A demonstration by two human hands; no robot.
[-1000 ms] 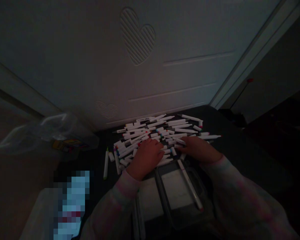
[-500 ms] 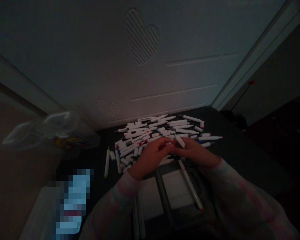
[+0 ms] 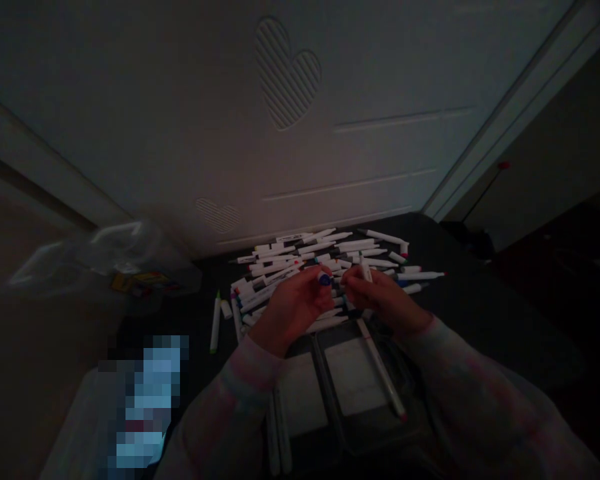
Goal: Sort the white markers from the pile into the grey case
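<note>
My left hand (image 3: 293, 307) is closed on a small white marker cap (image 3: 324, 280), its round blue end facing me. Just to the right, my right hand (image 3: 380, 297) pinches a white marker (image 3: 365, 268) that points up and away; its lower part is hidden by the fingers. A small gap separates the two hands. Beneath and beyond them spreads a pile of white markers and loose caps (image 3: 270, 253) with coloured ends. Closer to me lies a dark case (image 3: 333, 413) with pale panels, and a single marker (image 3: 383, 370) rests across it.
A clear plastic box (image 3: 167, 257) with colourful packets stands at the left. A green-tipped marker (image 3: 215, 323) lies apart from the pile on the dark table (image 3: 490, 313). A lit, blurred-out screen (image 3: 153, 400) is at lower left. Behind the table rises a white panel (image 3: 380, 80) with heart reliefs.
My hands, together before, have drawn slightly apart. The blue-ended cap now shows in my left hand, and the marker in my right hand has turned more upright.
</note>
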